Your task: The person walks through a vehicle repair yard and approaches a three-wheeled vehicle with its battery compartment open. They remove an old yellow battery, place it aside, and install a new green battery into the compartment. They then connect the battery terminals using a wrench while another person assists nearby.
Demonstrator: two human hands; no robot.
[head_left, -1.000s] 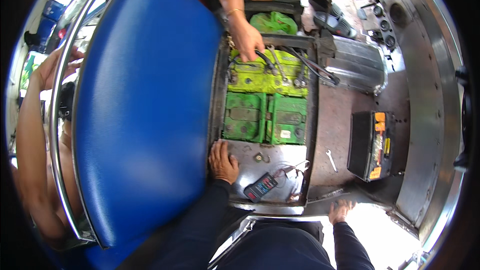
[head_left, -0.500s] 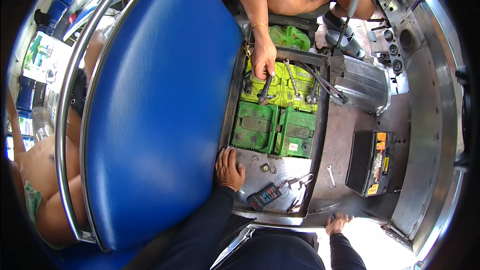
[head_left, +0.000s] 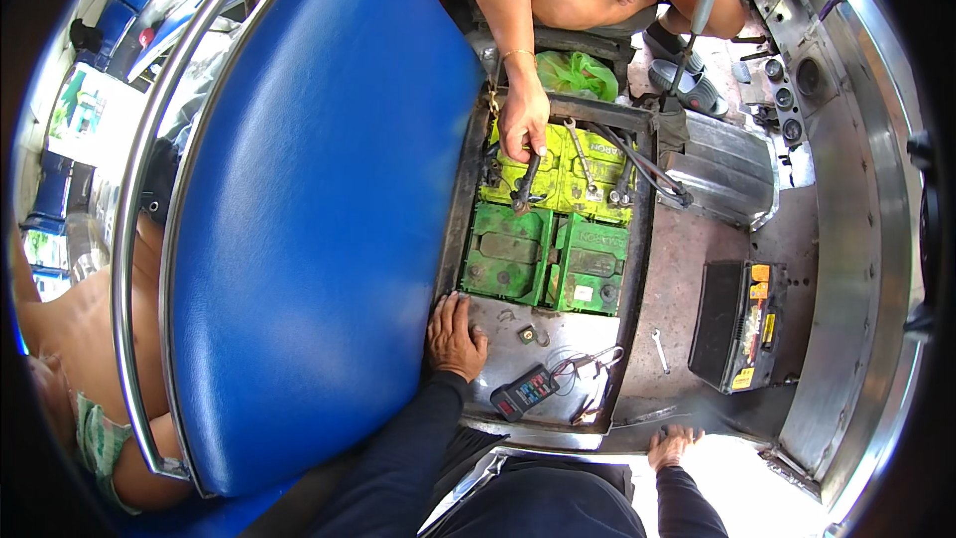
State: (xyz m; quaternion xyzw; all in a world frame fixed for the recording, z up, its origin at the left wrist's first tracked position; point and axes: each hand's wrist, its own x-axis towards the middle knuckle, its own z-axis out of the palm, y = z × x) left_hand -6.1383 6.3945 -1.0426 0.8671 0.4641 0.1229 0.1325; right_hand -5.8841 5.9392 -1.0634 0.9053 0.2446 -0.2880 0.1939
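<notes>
My left hand (head_left: 457, 339) lies flat, fingers outstretched, on the edge of the metal compartment beside the blue seat back (head_left: 319, 219). Resting on the near floor edge is my right hand (head_left: 674, 446), its fingers spread and holding nothing. Inside the compartment sit a green battery (head_left: 503, 274) and, beyond it, a yellow battery (head_left: 602, 184). A co-worker's hand (head_left: 523, 120) grips a dark battery cable clamp (head_left: 524, 191) over the yellow one. A wrench (head_left: 580, 154) lies on that battery. Near my left hand, a black battery tester (head_left: 525, 394) rests on the metal plate (head_left: 498, 324).
A black battery (head_left: 727, 329) stands on the floor at right, with a small wrench (head_left: 660, 351) beside it. Farther off are a gear lever (head_left: 705, 0) and a green plastic bag (head_left: 578, 75). Another person (head_left: 90, 339) is behind the chrome rail (head_left: 121, 269) at left.
The co-worker's hand has tilted the cable clamp slightly, its end shifting left. The person behind the rail has changed posture. Both my hands stay put.
</notes>
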